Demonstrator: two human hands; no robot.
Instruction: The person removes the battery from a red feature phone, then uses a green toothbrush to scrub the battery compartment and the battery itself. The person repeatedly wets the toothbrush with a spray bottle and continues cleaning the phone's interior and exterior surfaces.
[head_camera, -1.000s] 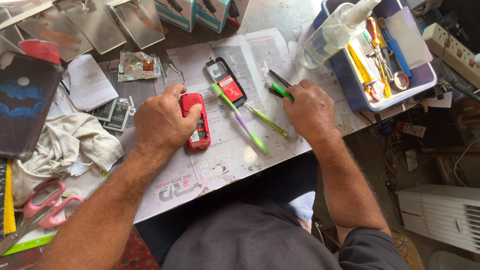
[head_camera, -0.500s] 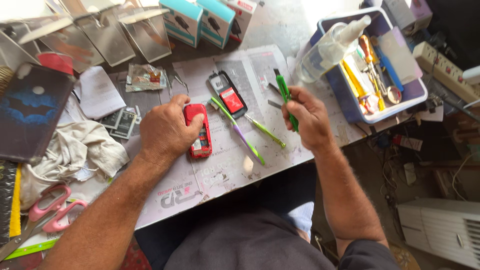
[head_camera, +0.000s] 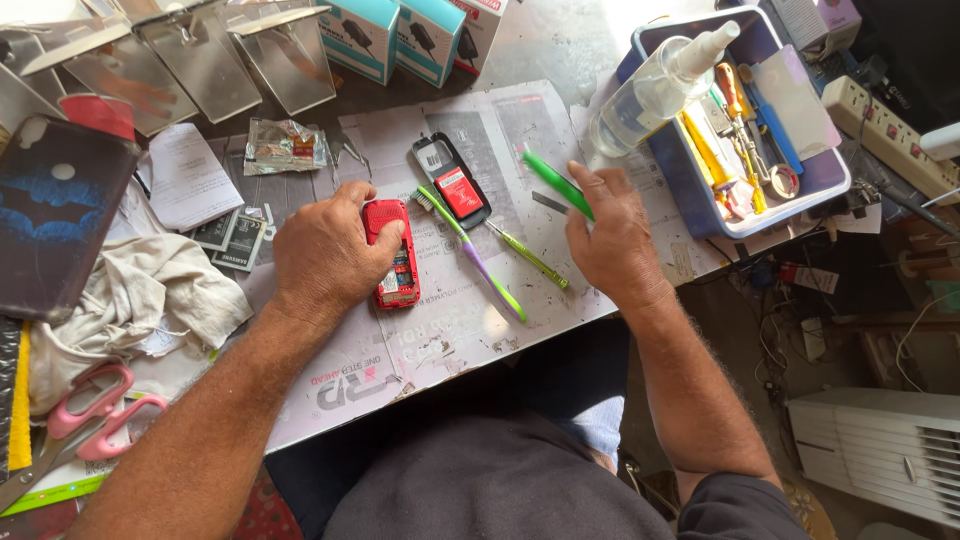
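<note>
My left hand (head_camera: 328, 250) presses down on a small red phone (head_camera: 394, 255) lying opened on newspaper (head_camera: 440, 330). My right hand (head_camera: 612, 240) is raised a little above the paper and grips a green-handled tool (head_camera: 557, 184) pointing up and to the left. Between the hands lie a toothbrush with a green and purple handle (head_camera: 472, 250) and a thin green screwdriver (head_camera: 528, 256). A black phone back with a red battery (head_camera: 452, 180) rests just beyond them.
A blue tray (head_camera: 700, 190) at the right holds tools and a clear spray bottle (head_camera: 655, 90). Teal boxes (head_camera: 400, 35) and clear stands (head_camera: 200, 60) line the far edge. A dark phone cover (head_camera: 55, 220), white cloth (head_camera: 120, 300) and pink scissors (head_camera: 90, 415) lie left. A power strip (head_camera: 885, 125) sits far right.
My right hand has lifted the green tool off the paper and swung it up and to the left. The left hand stays on the red phone.
</note>
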